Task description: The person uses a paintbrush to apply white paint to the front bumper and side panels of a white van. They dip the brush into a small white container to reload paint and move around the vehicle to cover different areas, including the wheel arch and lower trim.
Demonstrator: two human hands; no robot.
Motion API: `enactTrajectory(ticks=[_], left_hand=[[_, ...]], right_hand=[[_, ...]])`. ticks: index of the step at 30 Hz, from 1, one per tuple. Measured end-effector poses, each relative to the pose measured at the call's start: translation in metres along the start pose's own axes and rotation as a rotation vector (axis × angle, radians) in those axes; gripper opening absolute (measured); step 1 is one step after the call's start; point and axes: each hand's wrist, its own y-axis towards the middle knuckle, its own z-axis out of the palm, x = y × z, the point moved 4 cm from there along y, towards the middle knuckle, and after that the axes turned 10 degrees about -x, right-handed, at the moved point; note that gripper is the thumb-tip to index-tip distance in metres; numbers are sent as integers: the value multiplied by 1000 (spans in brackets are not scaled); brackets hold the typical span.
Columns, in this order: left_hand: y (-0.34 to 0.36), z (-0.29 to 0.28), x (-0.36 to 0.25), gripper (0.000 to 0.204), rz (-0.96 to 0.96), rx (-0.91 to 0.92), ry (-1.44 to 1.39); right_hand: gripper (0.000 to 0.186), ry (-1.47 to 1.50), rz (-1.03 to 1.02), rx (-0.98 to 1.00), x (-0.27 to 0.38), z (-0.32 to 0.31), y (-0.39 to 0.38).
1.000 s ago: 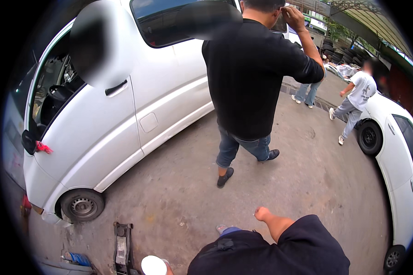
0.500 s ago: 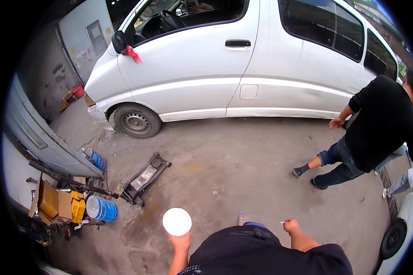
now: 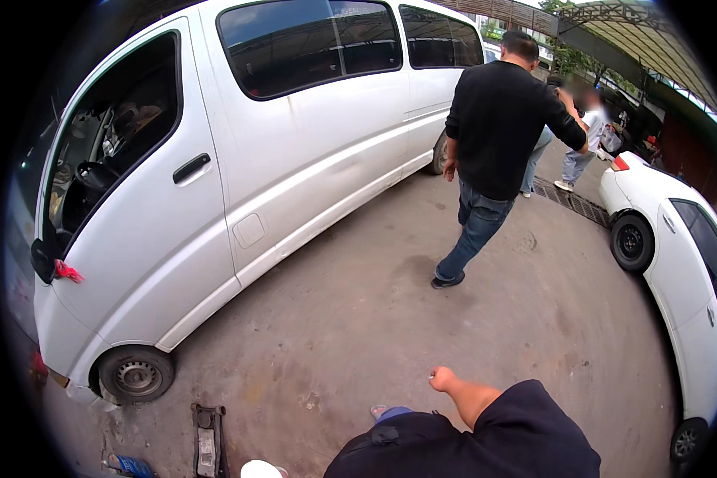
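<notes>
At the lower edge shows part of a white round cup (image 3: pixel 260 469), in my left hand half a second ago. That hand itself now lies almost wholly below the picture's edge. My right hand (image 3: pixel 442 379) is closed in front of my body, over the concrete floor. From its fingers a small, thin white thing (image 3: pixel 431 377) sticks out, too small to name surely. Neither hand touches the white van (image 3: pixel 327 151) ahead.
A person in a black top (image 3: pixel 498 131) walks between the van and a white car (image 3: pixel 681 279) on the right. Beyond are more people and a floor grate (image 3: pixel 585 209). A floor jack (image 3: pixel 208 442) and a blue bucket (image 3: pixel 131 465) lie at the lower left.
My view has swung right and up, so the van and jack shift left and down. The cup has slipped toward the lower edge. The person in black has walked farther off.
</notes>
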Motion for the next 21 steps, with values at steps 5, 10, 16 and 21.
enactTrajectory(ticks=[5,10,16,21], left_hand=[[4,45,-92,77,4,80,228],[3,93,-47,75,12,169,0],[-1,120,-36,72,11,252,-77],[4,125,-27,70,10,298,-113]], right_hand=[[35,-27,136,12,-57,-2,-21],[36,-52,191,6,-91,-2,-27],[35,-44,218,-20,-113,-3,-30],[33,17,252,-103,-105,-10,-37]])
